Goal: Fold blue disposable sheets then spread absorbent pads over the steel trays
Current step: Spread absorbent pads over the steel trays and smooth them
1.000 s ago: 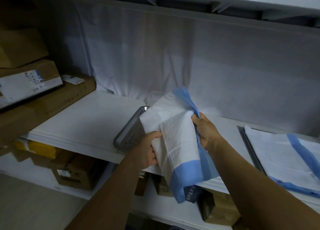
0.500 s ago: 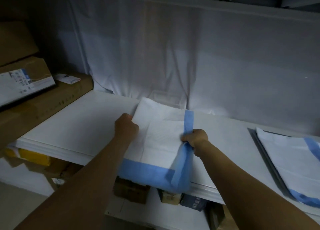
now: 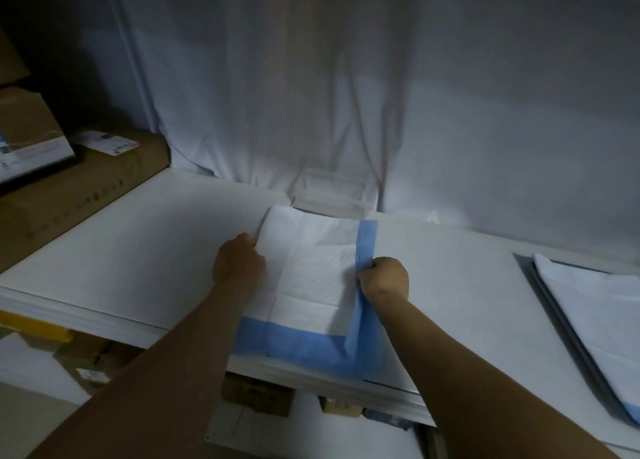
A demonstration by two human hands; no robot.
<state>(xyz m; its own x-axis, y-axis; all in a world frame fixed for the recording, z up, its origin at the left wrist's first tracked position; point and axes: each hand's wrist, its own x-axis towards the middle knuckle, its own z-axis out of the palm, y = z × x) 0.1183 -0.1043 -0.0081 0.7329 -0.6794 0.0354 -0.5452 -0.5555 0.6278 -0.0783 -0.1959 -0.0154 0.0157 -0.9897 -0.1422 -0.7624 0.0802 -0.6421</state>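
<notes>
Both hands [image 3: 239, 263] gripping pad [image 3: 311, 268] edges

A white shelf [image 3: 138, 250] carries a blue-bordered pad [image 3: 311, 278], a second pad [image 3: 595, 306] at right, and cardboard boxes [image 3: 76, 195] at left.

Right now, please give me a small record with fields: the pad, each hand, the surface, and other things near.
pad: white absorbent pad with blue border, lying on the shelf, near edge overhanging
left hand: left hand grips the pad's left edge
right hand: right hand pinches the blue right border, which is folded up
surface: white shelf
nearby: second pad over a steel tray at right; cardboard boxes at left
</notes>
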